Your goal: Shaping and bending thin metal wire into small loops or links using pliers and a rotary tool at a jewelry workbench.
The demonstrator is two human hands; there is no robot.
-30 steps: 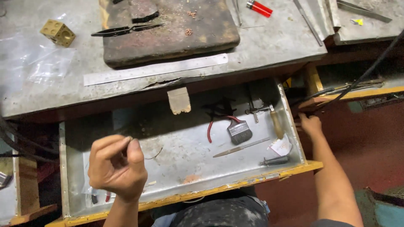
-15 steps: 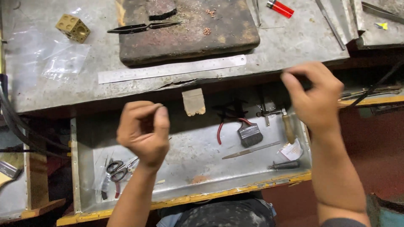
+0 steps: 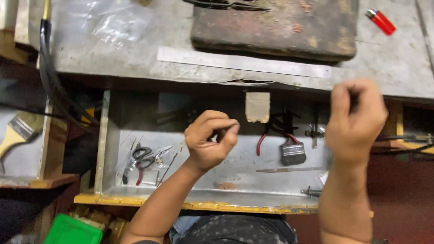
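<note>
Both hands are hovering over an open metal drawer [image 3: 108, 149] that's sticking out from under a scuffed metal bench top [image 3: 384, 63]. The left hand [image 3: 210, 140] is curled up, thumb and forefinger pressed together at the tips. They seem to be pinching something tiny and thin right at the fingertips [image 3: 233, 128], but it's too small to tell what it is or which way it's pointing, so its long axis can't be read either. The right hand [image 3: 357, 119] is up at the drawer's right side, fingers bent into a loose fist with the thumb against them. It's blurry, so I can't tell if it's holding anything.

Down in the drawer, a flat file [image 3: 289, 170] is lying on the bottom between the two hands, its long axis running left-right, nearly level. Just above it a dark paintbrush [image 3: 293, 152] is sitting bristles toward the person, next to red-handled pliers [image 3: 262, 142]. Scissors [image 3: 142, 156] with dark loops are lying over at the left end, blades pointing right and a bit up.

On the bench, a long steel ruler [image 3: 244, 62] is running left-right along the front edge, just below a rusty brown slab [image 3: 275, 29]. A red lighter [image 3: 381, 21] is sitting off to the right, pointing diagonally.
</note>
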